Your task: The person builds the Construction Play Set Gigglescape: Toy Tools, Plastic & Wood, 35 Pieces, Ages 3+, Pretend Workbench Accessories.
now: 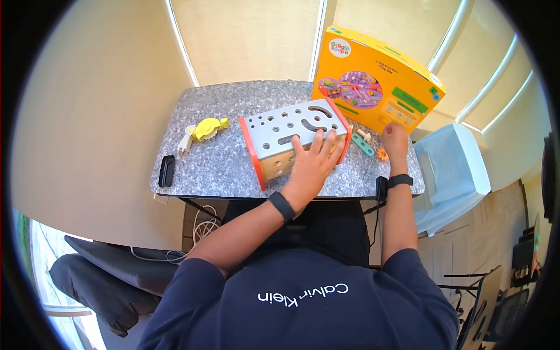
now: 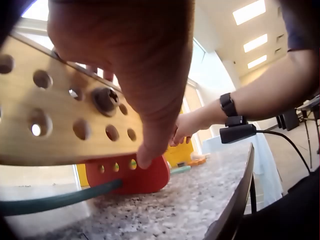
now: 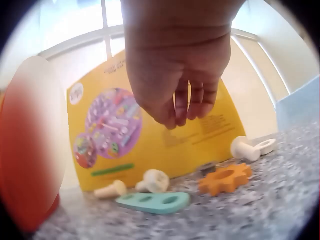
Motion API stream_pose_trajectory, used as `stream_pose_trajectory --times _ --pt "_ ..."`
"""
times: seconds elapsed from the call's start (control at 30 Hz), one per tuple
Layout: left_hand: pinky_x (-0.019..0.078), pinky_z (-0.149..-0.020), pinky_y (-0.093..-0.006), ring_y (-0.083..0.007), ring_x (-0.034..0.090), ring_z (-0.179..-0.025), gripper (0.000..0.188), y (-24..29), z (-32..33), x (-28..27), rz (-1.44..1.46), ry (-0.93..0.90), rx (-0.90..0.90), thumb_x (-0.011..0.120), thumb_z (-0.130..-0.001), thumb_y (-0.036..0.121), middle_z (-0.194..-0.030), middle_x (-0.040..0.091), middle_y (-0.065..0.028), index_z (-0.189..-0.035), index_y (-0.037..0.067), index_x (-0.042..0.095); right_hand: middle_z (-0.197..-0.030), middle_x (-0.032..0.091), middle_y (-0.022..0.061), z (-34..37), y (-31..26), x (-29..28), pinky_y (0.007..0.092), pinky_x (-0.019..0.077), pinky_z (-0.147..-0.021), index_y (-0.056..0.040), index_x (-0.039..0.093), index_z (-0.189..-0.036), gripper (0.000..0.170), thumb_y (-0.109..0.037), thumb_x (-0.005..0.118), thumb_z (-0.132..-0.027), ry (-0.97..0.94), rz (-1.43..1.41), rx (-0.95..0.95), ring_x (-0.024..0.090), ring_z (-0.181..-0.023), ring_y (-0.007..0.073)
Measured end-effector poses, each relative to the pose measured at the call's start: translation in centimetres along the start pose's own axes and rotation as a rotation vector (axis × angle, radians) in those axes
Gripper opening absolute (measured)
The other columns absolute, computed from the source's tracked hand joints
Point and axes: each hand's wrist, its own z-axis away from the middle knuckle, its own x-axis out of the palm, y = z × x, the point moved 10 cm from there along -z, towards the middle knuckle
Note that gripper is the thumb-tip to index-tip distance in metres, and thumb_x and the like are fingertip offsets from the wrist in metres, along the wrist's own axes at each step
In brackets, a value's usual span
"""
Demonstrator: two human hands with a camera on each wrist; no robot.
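My left hand point(image 1: 315, 166) rests on a toy workbench box point(image 1: 274, 125), fingers spread over its grey, slotted top. In the left wrist view the thumb point(image 2: 145, 155) hangs down the wooden front, near the red end panel point(image 2: 132, 175). A bolt point(image 2: 106, 100) sits in one front hole. My right hand point(image 1: 396, 143) hangs with fingers bent down above loose pieces, with nothing visible between them. Below it lie a teal strip with holes point(image 3: 155, 202), an orange gear point(image 3: 225, 179), a cream bolt point(image 3: 154, 181) and a white bolt point(image 3: 245, 149).
A yellow carton point(image 1: 373, 76) stands at the back right. On the left lie a yellow toothed toy point(image 1: 209, 128) and a black tray point(image 1: 167, 171). A dark teal bar point(image 2: 60, 197) shows below the box. A pale blue covered bin point(image 1: 452, 175) stands beside the table.
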Motion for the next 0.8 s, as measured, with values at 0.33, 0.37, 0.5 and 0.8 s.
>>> stream_pose_trajectory --times 0.33,0.37,0.5,0.8 --pt "0.038 -0.091 -0.0623 -0.0259 0.046 -0.127 0.075 -0.9 -0.4 2.4 -0.321 0.106 -0.111 0.064 -0.091 0.024 -0.145 0.045 -0.006 -0.161 0.025 0.037 -0.094 0.073 0.024 1.1 5.1 7.1 0.0522 0.0544 -0.082 -0.0036 0.073 -0.093 0.014 -0.001 0.064 -0.082 -0.35 0.189 -0.07 0.07 -0.095 0.0431" --pt "0.0384 -0.091 -0.0615 -0.0254 0.046 -0.127 0.075 -0.8 -0.4 2.5 -0.339 0.117 -0.112 0.064 -0.091 0.025 -0.144 0.045 -0.0062 -0.161 0.026 0.036 -0.096 0.073 0.0235 1.1 5.1 7.1 0.0524 0.0542 -0.082 -0.0038 0.072 -0.095 0.015 -0.001 0.064 -0.082 -0.355 0.195 -0.041 0.07 -0.096 0.0433" --pt "0.0387 -0.091 -0.0608 -0.0252 0.046 -0.126 0.077 -1.2 -0.3 2.1 -0.317 0.1 -0.125 0.064 -0.091 0.024 -0.14 0.046 -0.0075 -0.162 0.027 0.035 -0.101 0.071 0.0233 1.0 3.6 7.2 0.0535 0.0532 -0.083 -0.0041 0.067 -0.105 0.022 -0.001 0.063 -0.084 -0.39 0.247 -0.107 0.067 -0.1 0.0436" --pt "0.0355 -0.079 -0.0487 -0.0263 0.048 -0.11 0.097 -5.0 -1.8 -1.9 -0.051 0.074 -0.112 0.074 -0.079 0.016 -0.114 0.049 -0.008 -0.164 0.034 0.031 -0.103 0.064 0.0222 1.0 -2.5 4.1 0.0491 0.0506 -0.087 -0.0021 0.058 -0.112 0.022 -0.001 0.065 -0.091 -0.187 -0.045 -0.219 0.064 -0.101 0.042"
